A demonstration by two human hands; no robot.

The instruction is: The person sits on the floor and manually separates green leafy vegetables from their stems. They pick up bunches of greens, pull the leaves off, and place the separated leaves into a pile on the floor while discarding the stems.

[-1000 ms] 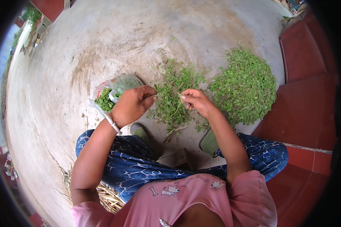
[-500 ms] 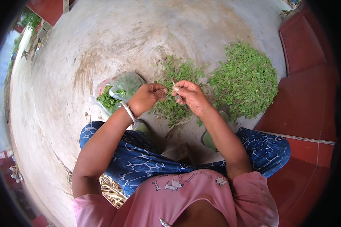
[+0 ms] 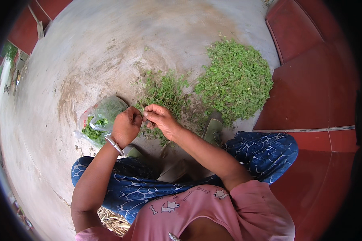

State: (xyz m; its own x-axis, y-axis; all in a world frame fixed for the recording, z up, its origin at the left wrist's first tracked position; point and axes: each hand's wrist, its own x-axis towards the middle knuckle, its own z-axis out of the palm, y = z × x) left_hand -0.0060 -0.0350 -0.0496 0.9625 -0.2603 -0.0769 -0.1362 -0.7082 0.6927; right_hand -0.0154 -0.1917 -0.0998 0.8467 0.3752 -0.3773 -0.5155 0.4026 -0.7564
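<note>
My left hand (image 3: 126, 125) is closed, its back toward me and a white bangle at the wrist. Thumb and fingers of my right hand (image 3: 161, 119) pinch right against it. The leafy sprig seen between them a moment earlier is now mostly hidden by the fingers. Both hands are just above the near edge of a small loose heap of green leafy stems (image 3: 165, 91). Beside my left hand stands a clear plastic bag (image 3: 112, 107), its mouth open, with picked greens (image 3: 93, 131) inside.
A larger heap of greens (image 3: 237, 76) lies on the concrete floor (image 3: 108, 40) to the right. Red panels (image 3: 305, 96) stand along the right side. My green shoes (image 3: 214, 130) and knees in blue patterned trousers frame the near side. Dry stalks (image 3: 113, 221) lie at lower left.
The view has swung, so the heaps and bag sit further left and lower. My hands have come closer together and nearer the bag, and the sprig between them shows less.
</note>
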